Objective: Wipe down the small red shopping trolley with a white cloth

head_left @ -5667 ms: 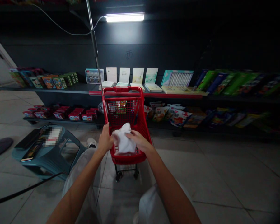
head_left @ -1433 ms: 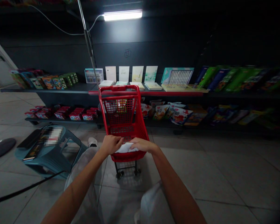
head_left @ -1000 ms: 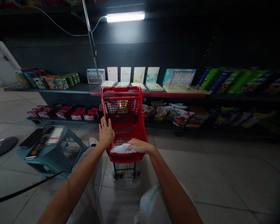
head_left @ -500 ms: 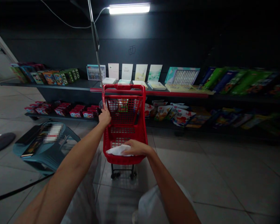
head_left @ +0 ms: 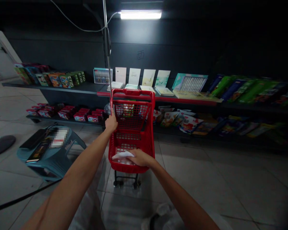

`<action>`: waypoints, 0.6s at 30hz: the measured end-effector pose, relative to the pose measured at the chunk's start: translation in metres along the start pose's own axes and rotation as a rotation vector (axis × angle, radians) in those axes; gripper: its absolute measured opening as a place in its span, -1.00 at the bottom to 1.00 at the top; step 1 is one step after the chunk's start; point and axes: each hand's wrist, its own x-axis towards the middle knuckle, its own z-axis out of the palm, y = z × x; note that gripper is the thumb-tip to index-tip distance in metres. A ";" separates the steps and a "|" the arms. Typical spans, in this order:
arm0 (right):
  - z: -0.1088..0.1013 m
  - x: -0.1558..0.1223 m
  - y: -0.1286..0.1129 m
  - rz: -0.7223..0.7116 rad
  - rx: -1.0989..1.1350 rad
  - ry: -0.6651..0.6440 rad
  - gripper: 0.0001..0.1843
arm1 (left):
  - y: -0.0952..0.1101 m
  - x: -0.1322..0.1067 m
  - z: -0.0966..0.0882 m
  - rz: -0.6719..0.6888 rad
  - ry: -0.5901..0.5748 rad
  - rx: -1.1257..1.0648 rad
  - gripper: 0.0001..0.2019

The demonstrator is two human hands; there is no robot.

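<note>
A small red shopping cart (head_left: pixel 144 143) stands on the tiled floor in front of me. My left hand (head_left: pixel 111 123) is closed round the cart's left upright, near the far end. My right hand (head_left: pixel 139 157) lies on a white cloth (head_left: pixel 121 156) at the cart's near rim, fingers curled over it and pressing it against the edge. The cart's basket looks bare apart from the cloth. My legs in pale trousers show below my arms.
Dark shelves (head_left: pixel 81 88) along the back wall carry coloured boxes, notebooks and snack packets. A teal plastic stool (head_left: pixel 55 156) with dark items on top stands at the left. A metal pole (head_left: pixel 107 48) rises behind the cart under a strip light. A black cable crosses the floor at lower left.
My left hand left the cloth and moved up the cart's left side to grip the upright. My right hand stayed on the cloth at the near rim. The cart sits slightly farther away.
</note>
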 end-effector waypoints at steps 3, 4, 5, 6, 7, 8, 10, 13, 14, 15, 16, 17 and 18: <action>0.002 0.003 0.004 -0.008 0.070 -0.008 -0.56 | -0.001 0.001 0.002 0.002 0.008 -0.024 -0.04; 0.002 0.004 0.006 -0.009 0.104 -0.003 -0.56 | -0.001 0.002 0.002 0.004 0.010 -0.031 -0.03; 0.003 0.004 0.008 -0.011 0.136 0.010 -0.56 | -0.001 0.002 0.003 0.005 0.010 -0.036 -0.02; 0.003 0.005 0.010 -0.010 0.162 0.030 -0.56 | -0.001 0.002 0.003 0.007 0.011 -0.040 0.00; 0.004 0.005 0.013 -0.005 0.187 0.060 -0.56 | -0.001 0.002 0.004 0.010 0.010 -0.042 0.02; 0.004 0.006 0.015 0.004 0.217 0.098 -0.56 | -0.001 0.002 0.004 0.010 0.009 -0.042 0.03; 0.006 0.008 0.020 0.042 0.308 0.187 -0.51 | -0.001 0.001 0.003 0.011 0.012 -0.041 0.02; 0.009 0.013 0.025 0.136 0.524 0.331 -0.39 | -0.001 -0.002 0.001 0.010 0.022 -0.039 -0.01; 0.009 0.015 0.025 0.159 0.594 0.383 -0.36 | -0.001 -0.004 0.000 0.007 0.024 -0.039 -0.01; 0.008 0.019 0.024 0.175 0.654 0.436 -0.34 | -0.002 -0.005 -0.001 0.006 0.025 -0.042 -0.02; 0.006 0.023 0.023 0.184 0.697 0.487 -0.34 | -0.002 -0.006 -0.002 0.003 0.024 -0.044 -0.02; 0.003 0.029 0.021 0.187 0.716 0.537 -0.34 | -0.002 -0.007 -0.003 0.002 0.022 -0.047 -0.02; -0.003 0.036 0.018 0.188 0.709 0.586 -0.35 | -0.002 -0.007 -0.003 0.003 0.020 -0.049 -0.02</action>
